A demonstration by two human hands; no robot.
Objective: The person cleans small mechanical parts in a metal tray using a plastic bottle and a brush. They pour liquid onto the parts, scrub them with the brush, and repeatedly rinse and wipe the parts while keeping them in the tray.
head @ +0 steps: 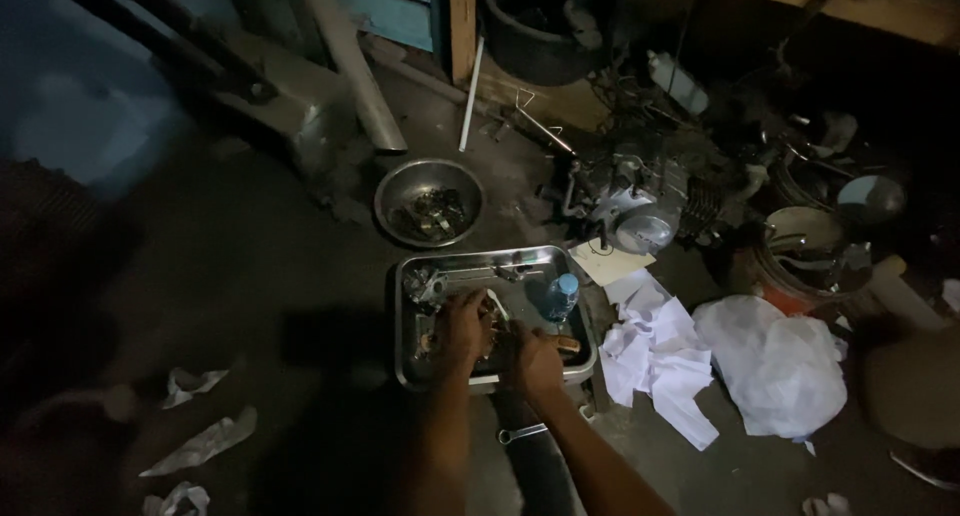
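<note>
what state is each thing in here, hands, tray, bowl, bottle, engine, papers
left hand: down in the tray, on small parts; grip unclear
right hand: at the tray's near edge; grip unclear
metal tray: flat on the floor, holding parts
round metal bowl: upright, small parts inside
plastic bottle: upright in the tray, capped
engine: on the floor
white papers: crumpled beside the tray
wrench: flat on the floor

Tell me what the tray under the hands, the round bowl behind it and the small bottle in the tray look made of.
Tray: probably steel, shiny grey with bright rim glints. Round bowl: likewise bare, dully reflective metal. Small bottle: apparently clear plastic, see-through, with a blue cap.
</note>
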